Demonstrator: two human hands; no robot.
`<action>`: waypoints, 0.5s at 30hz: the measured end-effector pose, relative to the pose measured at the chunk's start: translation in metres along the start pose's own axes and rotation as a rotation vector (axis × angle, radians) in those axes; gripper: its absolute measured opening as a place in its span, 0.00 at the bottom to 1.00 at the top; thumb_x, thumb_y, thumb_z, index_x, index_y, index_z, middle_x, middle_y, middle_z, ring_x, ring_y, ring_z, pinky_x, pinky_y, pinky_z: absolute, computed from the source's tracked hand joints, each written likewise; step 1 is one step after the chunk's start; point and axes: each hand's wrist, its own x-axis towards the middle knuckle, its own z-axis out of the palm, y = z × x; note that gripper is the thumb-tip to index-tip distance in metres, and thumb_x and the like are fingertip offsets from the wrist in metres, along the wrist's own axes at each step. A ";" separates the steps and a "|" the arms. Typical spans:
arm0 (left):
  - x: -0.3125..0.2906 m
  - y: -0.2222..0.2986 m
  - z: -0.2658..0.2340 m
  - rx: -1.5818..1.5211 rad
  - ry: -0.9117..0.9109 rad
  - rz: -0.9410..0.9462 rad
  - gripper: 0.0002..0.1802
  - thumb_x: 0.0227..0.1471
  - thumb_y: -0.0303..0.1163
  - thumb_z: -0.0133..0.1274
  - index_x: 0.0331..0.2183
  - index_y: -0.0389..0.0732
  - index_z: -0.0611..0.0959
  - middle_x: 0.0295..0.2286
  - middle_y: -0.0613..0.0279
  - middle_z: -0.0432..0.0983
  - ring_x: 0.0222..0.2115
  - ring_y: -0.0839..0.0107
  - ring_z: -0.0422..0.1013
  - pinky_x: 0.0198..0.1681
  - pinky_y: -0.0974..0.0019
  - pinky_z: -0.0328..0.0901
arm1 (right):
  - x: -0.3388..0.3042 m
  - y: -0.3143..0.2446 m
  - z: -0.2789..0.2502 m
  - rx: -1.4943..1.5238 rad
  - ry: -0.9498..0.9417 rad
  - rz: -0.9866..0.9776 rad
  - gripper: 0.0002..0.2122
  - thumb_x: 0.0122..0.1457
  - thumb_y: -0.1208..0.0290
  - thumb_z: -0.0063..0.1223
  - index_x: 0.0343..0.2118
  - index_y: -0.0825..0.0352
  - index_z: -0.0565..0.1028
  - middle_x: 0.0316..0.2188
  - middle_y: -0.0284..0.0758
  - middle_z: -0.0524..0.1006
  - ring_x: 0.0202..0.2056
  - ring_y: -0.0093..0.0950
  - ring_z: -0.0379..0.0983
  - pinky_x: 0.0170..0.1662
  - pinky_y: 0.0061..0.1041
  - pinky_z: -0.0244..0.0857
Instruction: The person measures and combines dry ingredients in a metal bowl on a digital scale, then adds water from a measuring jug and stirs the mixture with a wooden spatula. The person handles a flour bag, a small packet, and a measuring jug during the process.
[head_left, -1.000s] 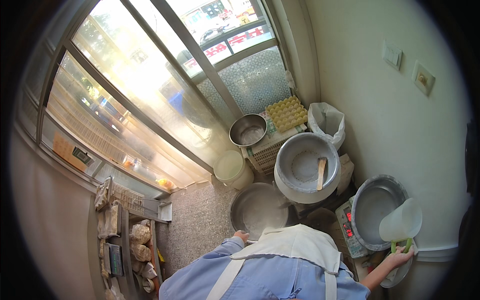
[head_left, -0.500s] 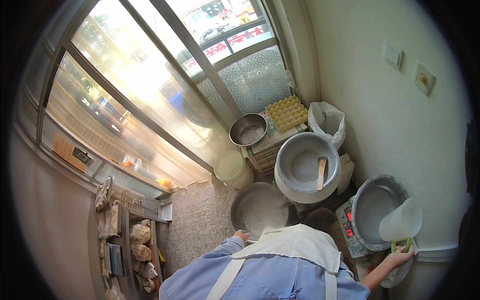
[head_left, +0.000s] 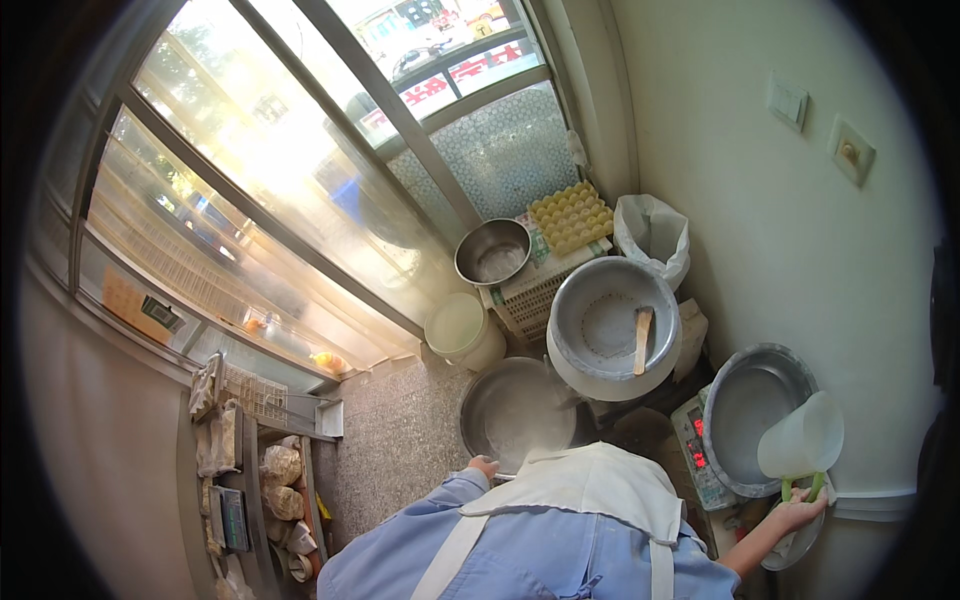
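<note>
My left hand (head_left: 485, 466) is closed on the near rim of a large dark metal basin (head_left: 472, 395) standing low in front of me. Pale haze hangs over the basin's near side, and my apron hides part of that edge. Out to the right, my right hand (head_left: 798, 512) grips the green handle of a translucent white measuring jug (head_left: 800, 438). The jug is tilted over the near right rim of a grey metal basin (head_left: 750, 395). Beside and partly under that basin is a scale (head_left: 704, 455) with a red lit display.
A bowl (head_left: 612, 310) with a wooden spatula (head_left: 642, 342) rests on a white tub ahead. Near the window stand a white bucket (head_left: 460, 330), a steel bowl (head_left: 493, 252) and a yellow egg tray (head_left: 570, 217) on a crate. Shelves (head_left: 255, 490) with bags are at left.
The view has shifted very slightly. Both hands keep their places, the left on the basin rim and the right on the jug; the jug looks much the same.
</note>
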 end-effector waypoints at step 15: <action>0.060 -0.051 0.005 0.099 -0.053 0.198 0.29 0.38 0.45 0.51 0.39 0.31 0.74 0.37 0.47 0.71 0.41 0.57 0.67 0.43 0.64 0.61 | 0.044 0.031 -0.033 -0.173 -0.115 -0.365 0.06 0.45 0.75 0.44 0.25 0.71 0.70 0.21 0.35 0.67 0.20 0.26 0.62 0.22 0.24 0.61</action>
